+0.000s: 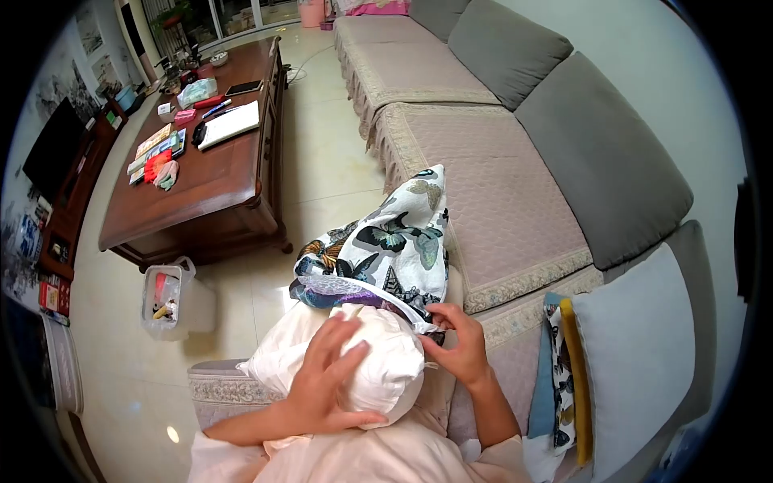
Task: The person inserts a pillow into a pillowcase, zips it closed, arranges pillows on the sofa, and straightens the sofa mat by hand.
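A plump white cushion insert (pixel 382 354) lies in my lap, its far end at the mouth of a butterfly-print cushion cover (pixel 394 233). My left hand (pixel 322 378) rests on top of the insert with its fingers spread, slightly blurred. On the other side, my right hand (pixel 459 342) pinches the edge of the cover's opening between thumb and fingers. The cover points away from me, with its far corner raised beside the sofa seat. How far the insert reaches inside the cover is hidden.
The sofa (pixel 491 185) runs along the right, with grey back cushions. Folded covers (pixel 560 378) and a pale blue cushion (pixel 644 354) stand beside me. A wooden coffee table (pixel 201 177) holds several small items. A plastic bin (pixel 197 302) stands on the floor.
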{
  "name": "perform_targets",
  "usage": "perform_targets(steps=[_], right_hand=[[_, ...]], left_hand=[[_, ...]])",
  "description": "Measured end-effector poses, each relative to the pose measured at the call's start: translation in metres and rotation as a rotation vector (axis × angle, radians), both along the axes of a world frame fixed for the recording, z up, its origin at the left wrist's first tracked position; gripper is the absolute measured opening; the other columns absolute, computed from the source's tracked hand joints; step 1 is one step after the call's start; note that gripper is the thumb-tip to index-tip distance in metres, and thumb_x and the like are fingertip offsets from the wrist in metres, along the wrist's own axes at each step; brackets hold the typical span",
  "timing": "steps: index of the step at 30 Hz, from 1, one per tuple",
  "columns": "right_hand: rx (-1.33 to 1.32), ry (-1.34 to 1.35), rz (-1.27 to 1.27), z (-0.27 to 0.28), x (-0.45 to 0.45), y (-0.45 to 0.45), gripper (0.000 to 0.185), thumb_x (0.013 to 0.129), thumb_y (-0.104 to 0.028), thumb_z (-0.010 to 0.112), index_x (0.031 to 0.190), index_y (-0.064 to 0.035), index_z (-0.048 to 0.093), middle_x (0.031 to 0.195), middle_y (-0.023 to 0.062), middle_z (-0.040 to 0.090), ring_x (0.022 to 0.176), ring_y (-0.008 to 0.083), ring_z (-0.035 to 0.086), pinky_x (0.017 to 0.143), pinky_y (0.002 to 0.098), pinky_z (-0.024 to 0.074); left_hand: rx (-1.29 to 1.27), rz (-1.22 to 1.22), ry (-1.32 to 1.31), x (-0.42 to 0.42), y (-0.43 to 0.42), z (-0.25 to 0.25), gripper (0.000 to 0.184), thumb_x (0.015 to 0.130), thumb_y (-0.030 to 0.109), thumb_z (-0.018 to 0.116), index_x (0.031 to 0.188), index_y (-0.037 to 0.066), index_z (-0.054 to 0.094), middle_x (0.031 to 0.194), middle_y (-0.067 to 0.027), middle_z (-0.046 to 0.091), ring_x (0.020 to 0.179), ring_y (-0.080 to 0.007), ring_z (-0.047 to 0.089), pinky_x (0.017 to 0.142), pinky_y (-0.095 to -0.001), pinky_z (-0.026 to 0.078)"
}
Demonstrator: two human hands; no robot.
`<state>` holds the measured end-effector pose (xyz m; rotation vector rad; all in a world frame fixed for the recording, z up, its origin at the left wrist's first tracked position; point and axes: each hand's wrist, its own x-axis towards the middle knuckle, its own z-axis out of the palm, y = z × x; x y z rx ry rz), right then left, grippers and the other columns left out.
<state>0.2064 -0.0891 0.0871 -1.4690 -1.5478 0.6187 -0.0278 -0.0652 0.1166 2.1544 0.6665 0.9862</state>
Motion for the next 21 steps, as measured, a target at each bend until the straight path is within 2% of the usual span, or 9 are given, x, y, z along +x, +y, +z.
perform_targets(steps=[1,4,8,9,12,13,16,20,21], right_hand=[[0.002,-0.096,0.007,0.006,-0.005,0.004,0.027,0.070,-0.002,0.070,0.095,-0.0008,0.059,0.083,0.0077,0.060,0.074,0.0145,0.059,0.065,0.0248,0.0463],[0.188,-0.174,0.092,-0.010,-0.011,0.020,0.017,0.074,-0.003,0.066,0.090,-0.0008,0.061,0.074,0.0074,0.059,0.063,0.0162,0.058,0.057,0.0254,0.0446],[0.080,0.019,0.011,0.005,-0.014,0.005,0.004,0.078,-0.002,0.060,0.081,-0.0002,0.061,0.071,0.0106,0.062,0.059,0.0227,0.060,0.054,0.0300,0.0457],[0.144,0.048,-0.005,0.004,-0.017,-0.002,0.002,0.076,-0.001,0.061,0.078,-0.0006,0.061,0.068,0.0101,0.061,0.055,0.0178,0.058,0.051,0.0269,0.0425],[0.301,0.025,0.099,0.006,-0.026,-0.019,0.003,0.074,-0.001,0.062,0.077,-0.0022,0.061,0.067,0.0090,0.061,0.054,0.0199,0.057,0.050,0.0288,0.0427],[0.336,-0.117,0.130,0.005,-0.029,-0.026,0.008,0.071,-0.002,0.064,0.079,-0.0037,0.062,0.069,0.0087,0.061,0.055,0.0226,0.058,0.050,0.0305,0.0439],[0.430,-0.280,0.163,-0.001,-0.025,-0.032,0.013,0.071,-0.003,0.066,0.083,-0.0047,0.062,0.070,0.0088,0.062,0.055,0.0227,0.058,0.051,0.0309,0.0447],[0.152,-0.304,-0.011,-0.022,0.015,-0.049,0.045,0.069,-0.011,0.073,0.110,-0.0020,0.056,0.092,0.0147,0.064,0.076,0.0293,0.063,0.066,0.0352,0.0498],[-0.023,-0.218,-0.044,-0.023,0.028,-0.055,0.054,0.068,-0.013,0.074,0.116,-0.0025,0.052,0.100,0.0173,0.062,0.084,0.0305,0.063,0.072,0.0364,0.0499]], left_hand=[[0.006,0.117,-0.003,-0.001,-0.008,-0.011,0.072,0.065,0.031,0.077,0.126,0.007,0.047,0.134,-0.0233,0.036,0.123,-0.0432,0.035,0.101,-0.0469,0.030],[-0.107,-0.057,0.112,-0.003,-0.010,-0.036,0.072,0.063,0.025,0.076,0.126,0.006,0.047,0.139,-0.0246,0.028,0.128,-0.0464,0.027,0.104,-0.0482,0.027],[-0.011,-0.140,0.191,0.004,0.007,-0.057,0.070,0.062,0.013,0.070,0.127,0.004,0.045,0.135,-0.0258,0.034,0.125,-0.0439,0.032,0.103,-0.0445,0.030],[0.021,-0.094,0.190,0.010,0.006,-0.056,0.061,0.063,0.012,0.067,0.121,0.003,0.049,0.124,-0.0251,0.045,0.114,-0.0407,0.044,0.095,-0.0430,0.038],[-0.126,-0.130,0.404,0.021,0.014,-0.063,0.048,0.064,0.016,0.066,0.109,0.003,0.055,0.108,-0.0213,0.056,0.100,-0.0371,0.052,0.085,-0.0430,0.042],[-0.054,-0.148,0.416,0.029,0.020,-0.073,0.036,0.065,0.020,0.065,0.098,0.005,0.059,0.092,-0.0175,0.060,0.086,-0.0344,0.057,0.076,-0.0432,0.043],[0.056,-0.129,0.339,0.055,0.039,-0.095,0.041,0.065,0.023,0.068,0.098,0.001,0.059,0.104,-0.0227,0.056,0.099,-0.0393,0.052,0.085,-0.0445,0.041],[0.052,-0.125,0.280,0.096,0.045,-0.091,0.043,0.070,0.021,0.063,0.107,0.001,0.054,0.104,-0.0236,0.056,0.100,-0.0384,0.052,0.085,-0.0424,0.043],[-0.036,-0.226,0.474,0.102,0.046,-0.087,0.045,0.071,0.021,0.064,0.110,0.001,0.053,0.103,-0.0233,0.055,0.098,-0.0378,0.053,0.082,-0.0422,0.044]])
